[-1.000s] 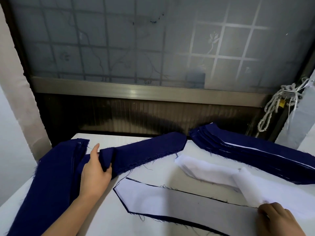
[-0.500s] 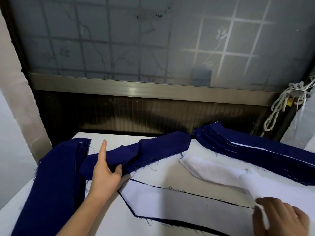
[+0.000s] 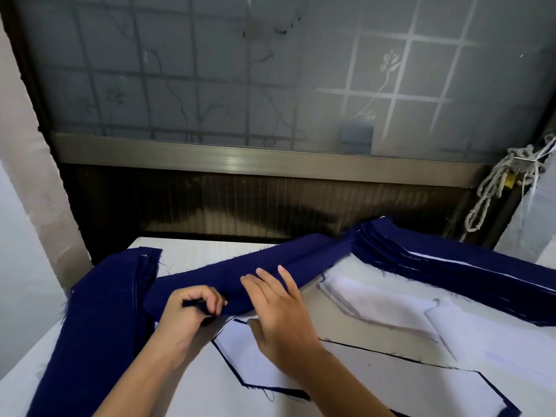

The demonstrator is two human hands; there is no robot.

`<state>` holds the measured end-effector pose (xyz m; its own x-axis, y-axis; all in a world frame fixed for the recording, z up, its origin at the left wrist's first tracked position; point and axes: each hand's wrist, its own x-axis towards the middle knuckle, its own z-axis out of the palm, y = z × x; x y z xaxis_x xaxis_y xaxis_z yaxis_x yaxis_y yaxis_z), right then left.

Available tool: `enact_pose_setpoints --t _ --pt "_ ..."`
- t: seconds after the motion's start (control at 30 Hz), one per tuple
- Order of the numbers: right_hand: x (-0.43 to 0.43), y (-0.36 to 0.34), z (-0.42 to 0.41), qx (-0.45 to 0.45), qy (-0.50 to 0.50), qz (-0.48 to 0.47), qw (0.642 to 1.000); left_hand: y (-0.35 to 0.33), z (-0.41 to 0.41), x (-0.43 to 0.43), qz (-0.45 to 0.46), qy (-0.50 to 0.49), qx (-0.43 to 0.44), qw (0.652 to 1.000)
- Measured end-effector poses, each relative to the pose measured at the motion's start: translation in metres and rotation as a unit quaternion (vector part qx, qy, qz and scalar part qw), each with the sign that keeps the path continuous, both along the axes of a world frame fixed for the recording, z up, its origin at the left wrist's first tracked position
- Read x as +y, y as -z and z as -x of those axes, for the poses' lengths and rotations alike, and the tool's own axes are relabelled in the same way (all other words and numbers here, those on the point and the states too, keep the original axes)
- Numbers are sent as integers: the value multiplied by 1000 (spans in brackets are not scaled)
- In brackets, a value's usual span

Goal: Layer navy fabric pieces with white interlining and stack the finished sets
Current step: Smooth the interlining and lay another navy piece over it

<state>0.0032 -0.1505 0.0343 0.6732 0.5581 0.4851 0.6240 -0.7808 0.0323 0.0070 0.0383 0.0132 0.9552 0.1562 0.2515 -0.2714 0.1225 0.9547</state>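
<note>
A long navy fabric piece [image 3: 240, 272] lies slanted across the middle of the white table. My left hand [image 3: 186, 311] pinches its near edge with curled fingers. My right hand [image 3: 279, 308] rests beside it, straight fingers touching the same navy piece. Just below the hands lies a layered set [image 3: 361, 374]: white interlining on a navy piece whose dark edge shows around it. Loose white interlining pieces [image 3: 391, 308] lie to the right. A stack of navy pieces [image 3: 99, 326] runs down the left side.
A stack of finished navy-and-white sets [image 3: 445, 266] lies at the back right. Behind the table stands a frosted window with a metal sill [image 3: 255, 161]. A knotted rope [image 3: 496, 188] hangs at the right. The table's left edge [image 3: 18, 383] is close.
My right hand left the white interlining at the lower right and moved left onto the navy piece. My left hand's fingers curled to pinch the navy piece's edge.
</note>
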Motion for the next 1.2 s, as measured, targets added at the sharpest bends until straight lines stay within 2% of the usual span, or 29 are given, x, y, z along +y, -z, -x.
enact_pose_setpoints --t 0.17,0.3,0.4,0.53,0.6,0.67,0.73,0.77,0.83,0.9,1.0,1.07,1.2 --pt "-23 0 -19 -63 65 98 991 -10 4 8 128 50 40 990" --pt "-75 -1 -15 -82 101 22 991 -9 2 15 265 76 53 960" --pt "-123 -6 -1 -88 143 -42 985 -8 1 20 284 75 44 955" --pt "-183 -11 27 -122 187 -84 971 -7 0 18 217 62 48 973" --pt "-212 -10 39 -127 226 -85 962 -5 0 15 179 25 63 982" --pt "-235 -7 51 -127 251 -107 953 -5 1 12 114 -32 75 990" --pt "-251 -1 64 -105 273 -190 937 -5 3 8 13 -85 74 994" --pt "-255 2 70 -73 293 -261 917 -3 3 6 -41 -103 71 991" --pt "-259 6 80 6 335 -406 850 0 5 2 -120 -117 68 984" --pt "-263 16 86 45 353 -463 812 3 8 -3 -182 -107 74 975" --pt "-263 23 92 65 378 -457 803 4 15 -7 -299 -62 67 950" --pt "-262 25 94 79 387 -422 816 5 18 -7 -357 -45 58 931" --pt "-258 25 92 106 411 -335 841 3 18 -4 -390 -37 47 919"
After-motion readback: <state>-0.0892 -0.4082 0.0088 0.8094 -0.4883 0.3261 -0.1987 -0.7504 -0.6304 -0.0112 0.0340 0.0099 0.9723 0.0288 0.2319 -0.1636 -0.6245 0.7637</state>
